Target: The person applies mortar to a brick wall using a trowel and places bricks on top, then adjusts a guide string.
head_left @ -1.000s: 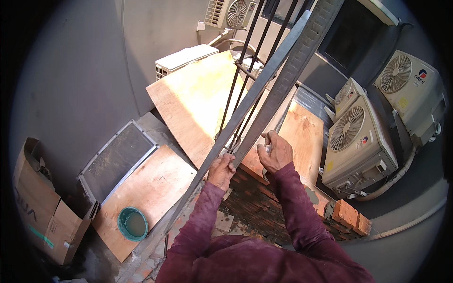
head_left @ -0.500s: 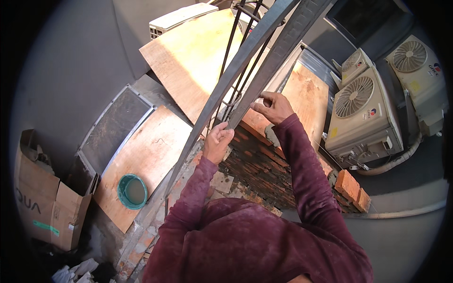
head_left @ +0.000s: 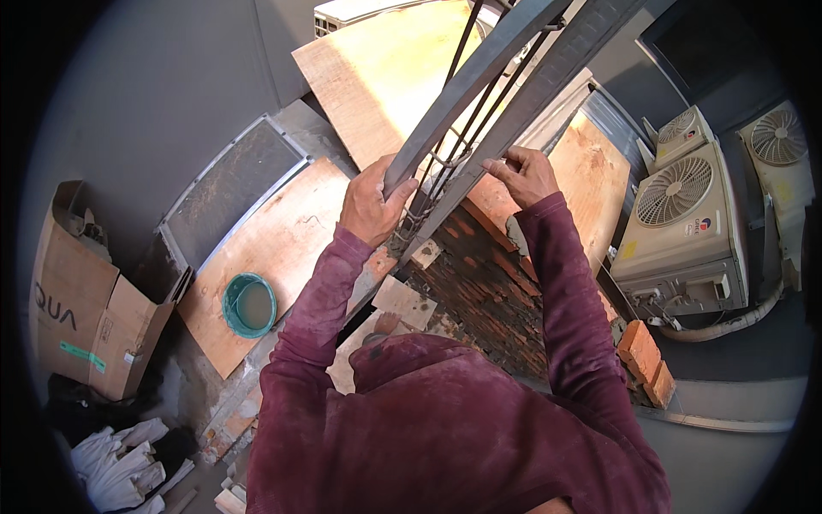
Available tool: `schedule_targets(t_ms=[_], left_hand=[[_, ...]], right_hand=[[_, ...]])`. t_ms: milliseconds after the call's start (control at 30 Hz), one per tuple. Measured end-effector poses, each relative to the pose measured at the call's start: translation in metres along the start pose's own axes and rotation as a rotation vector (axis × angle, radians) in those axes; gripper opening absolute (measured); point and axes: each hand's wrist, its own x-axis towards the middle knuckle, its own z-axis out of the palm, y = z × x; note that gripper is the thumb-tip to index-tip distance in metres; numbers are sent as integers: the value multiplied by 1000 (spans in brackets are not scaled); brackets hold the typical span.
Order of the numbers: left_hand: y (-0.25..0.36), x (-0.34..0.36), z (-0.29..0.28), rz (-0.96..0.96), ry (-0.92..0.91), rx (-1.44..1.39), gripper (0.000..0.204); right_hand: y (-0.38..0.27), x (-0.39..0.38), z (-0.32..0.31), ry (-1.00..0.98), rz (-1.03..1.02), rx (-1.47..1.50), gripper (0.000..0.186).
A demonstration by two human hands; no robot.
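My left hand (head_left: 374, 202) is wrapped around the lower part of a long grey bar (head_left: 467, 88), its thumb along the near side. A second, wider grey bar (head_left: 548, 90) slants beside it on the right. My right hand (head_left: 525, 176) is closed in a pinch against that wider bar's right edge; what lies between its fingertips is too small to make out. Between the two bars runs a cage of dark steel rods (head_left: 473, 128), with bent wire loops around it. Below my hands is a brick wall (head_left: 488, 265) smeared with dark mortar.
A green bucket (head_left: 249, 306) of cloudy liquid stands on a plywood sheet (head_left: 287, 227) at left. Another plywood sheet (head_left: 360, 81) leans behind. Outdoor air-conditioner units (head_left: 681, 231) stand at right. A cardboard box (head_left: 90, 300) and a mesh screen (head_left: 235, 188) are at far left.
My left hand has gone from the wider bar's lower end to the left bar and now grasps it. The right hand stays by the wider bar's edge. The view has shifted.
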Motion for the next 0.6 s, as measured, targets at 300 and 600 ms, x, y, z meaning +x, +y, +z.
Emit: schedule_targets(t_ms=[300, 600], left_hand=[[39, -21, -123, 105, 430, 109, 42], [58, -22, -249, -106, 343, 393, 32]], right_hand=[[9, 1, -1, -27, -45, 21, 42], [14, 10, 0, -32, -119, 37, 43]])
